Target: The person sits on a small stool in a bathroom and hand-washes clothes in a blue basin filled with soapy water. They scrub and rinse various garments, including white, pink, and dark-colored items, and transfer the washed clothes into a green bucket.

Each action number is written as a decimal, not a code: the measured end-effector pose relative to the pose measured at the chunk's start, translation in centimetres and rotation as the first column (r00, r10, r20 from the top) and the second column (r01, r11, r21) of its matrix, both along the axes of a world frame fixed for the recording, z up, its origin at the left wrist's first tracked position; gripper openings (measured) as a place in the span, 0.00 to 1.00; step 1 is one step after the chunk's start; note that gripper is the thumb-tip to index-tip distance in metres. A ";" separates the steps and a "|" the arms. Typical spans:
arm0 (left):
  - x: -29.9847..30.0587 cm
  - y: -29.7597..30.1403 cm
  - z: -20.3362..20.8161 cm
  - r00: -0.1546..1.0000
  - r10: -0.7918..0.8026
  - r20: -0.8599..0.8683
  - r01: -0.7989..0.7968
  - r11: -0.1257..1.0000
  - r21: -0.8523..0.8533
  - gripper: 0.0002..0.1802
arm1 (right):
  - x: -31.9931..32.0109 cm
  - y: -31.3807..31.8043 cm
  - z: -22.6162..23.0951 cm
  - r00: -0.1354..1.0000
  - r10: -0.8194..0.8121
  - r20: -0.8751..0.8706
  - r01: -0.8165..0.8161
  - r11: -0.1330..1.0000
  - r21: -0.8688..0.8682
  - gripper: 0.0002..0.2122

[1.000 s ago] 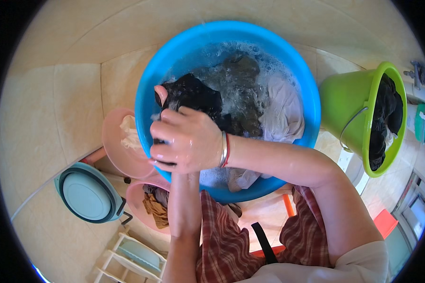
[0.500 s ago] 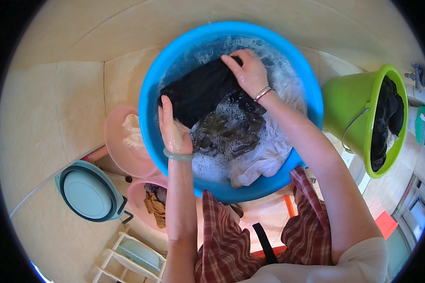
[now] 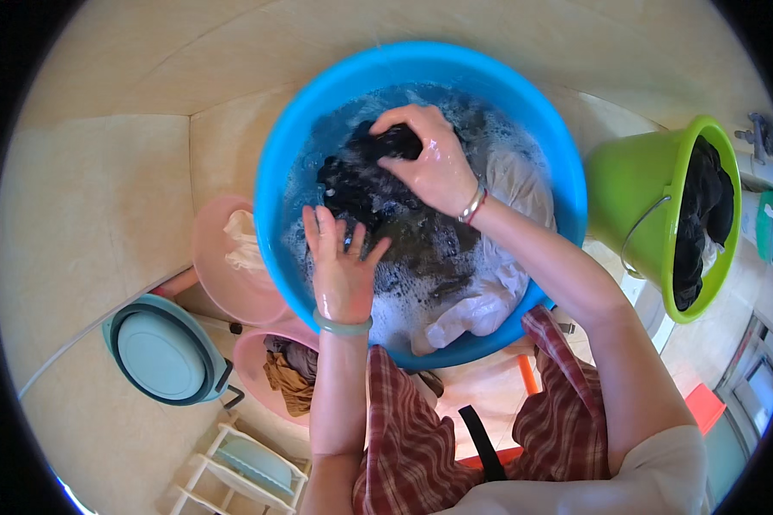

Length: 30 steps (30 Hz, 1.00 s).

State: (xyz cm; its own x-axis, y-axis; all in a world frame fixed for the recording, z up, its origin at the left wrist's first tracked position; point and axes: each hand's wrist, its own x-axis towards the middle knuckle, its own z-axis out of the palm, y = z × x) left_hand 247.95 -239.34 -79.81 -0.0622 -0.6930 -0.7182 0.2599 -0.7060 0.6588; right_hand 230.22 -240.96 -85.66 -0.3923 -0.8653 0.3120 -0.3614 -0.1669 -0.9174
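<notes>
A large blue basin holds sudsy water and wet laundry. My right hand grips a bunched black garment between thumb and curled fingers, at the water's surface; the garment's kind is not clear. Just left of and nearer than it, my left hand is open, palm up and fingers spread, holding nothing. Dark cloth lies soaked in the foam at the middle. Against the basin's right side rests a white garment, partly out of the water.
A green bucket with dark clothes leans at the right. To the left are a pink basin with pale cloth, another pink basin with brown and grey cloth, and a teal folding basin. A slatted rack stands lower left. Tiled walls surround this corner.
The black garment, spread out between both hands before, is now bunched and lower in the water under my right hand. My left hand has come off it, moved nearer and spread its fingers.
</notes>
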 end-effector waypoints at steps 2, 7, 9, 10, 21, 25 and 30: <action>-0.6 -0.5 0.5 0.980 -0.051 -0.194 0.067 0.995 0.072 0.63 | 0.6 0.5 5.1 0.984 0.164 0.065 -0.154 0.979 -0.137 0.12; 0.9 -2.0 -0.4 0.851 -0.075 -0.519 -0.035 0.979 -0.199 0.23 | 2.5 2.5 11.8 0.768 0.602 0.218 -0.485 0.770 -0.415 0.11; 0.1 -2.0 1.5 0.727 0.066 -0.683 -0.097 0.995 -0.008 0.23 | 2.6 2.8 13.0 0.653 0.696 0.300 -0.512 0.697 -0.501 0.10; -0.5 -1.8 2.2 0.648 0.145 -0.747 -0.109 0.989 0.098 0.23 | 1.7 2.9 12.9 0.585 0.720 0.373 -0.551 0.691 -0.468 0.09; -1.4 -1.0 1.0 0.815 0.023 -0.579 0.023 0.997 0.072 0.25 | -0.3 2.6 2.4 0.107 0.027 0.994 -0.350 0.937 0.012 0.25; -0.9 -1.4 -0.2 0.870 -0.253 -0.422 0.184 0.963 -0.196 0.31 | 0.7 4.0 2.9 -0.290 0.022 0.957 -0.443 0.883 -0.154 0.32; -1.7 -3.2 0.1 0.818 -0.571 -0.066 0.507 0.772 -0.383 0.55 | -1.3 4.9 2.5 -0.201 0.092 0.975 -0.537 0.822 -0.189 0.27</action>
